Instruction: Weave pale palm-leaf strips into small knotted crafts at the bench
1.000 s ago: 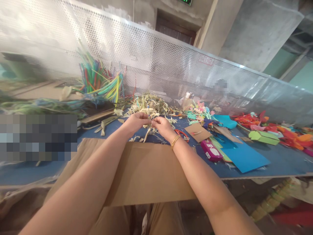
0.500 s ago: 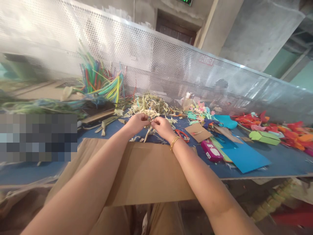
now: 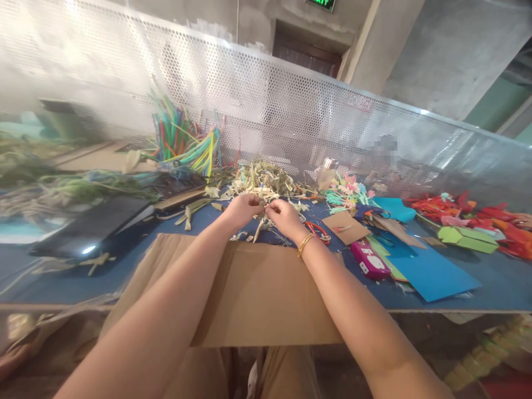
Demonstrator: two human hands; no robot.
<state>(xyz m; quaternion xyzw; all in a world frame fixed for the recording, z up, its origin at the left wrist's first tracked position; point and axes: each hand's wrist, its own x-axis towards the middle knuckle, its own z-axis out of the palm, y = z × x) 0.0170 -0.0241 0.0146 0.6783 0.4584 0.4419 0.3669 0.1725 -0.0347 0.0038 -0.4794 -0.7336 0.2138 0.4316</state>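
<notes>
My left hand [image 3: 244, 210] and my right hand [image 3: 286, 218] meet fingertip to fingertip above the blue table, thumbs and forefingers pinched. Between them is a small piece, mostly covered by the fingers. A pale strip of dried husk [image 3: 259, 226] hangs just below the pinch and appears to be part of it. Behind my hands lies a loose heap of dried husk [image 3: 266, 176]. Under my forearms a brown cardboard sheet [image 3: 266, 299] spans from the table edge to my lap. Red-handled scissors [image 3: 320, 231] lie just right of my right wrist.
To the right are a purple box [image 3: 369, 260], blue paper [image 3: 440, 274], a light green folded paper piece [image 3: 467, 238] and red-orange scraps [image 3: 440, 209]. On the left lie a dark flat device [image 3: 95, 224] and coloured strands [image 3: 183, 138]. A perforated metal screen [image 3: 291, 105] stands behind.
The whole view has shifted, so things sit slightly further right in the picture. My hands keep the same pinch over the same spot.
</notes>
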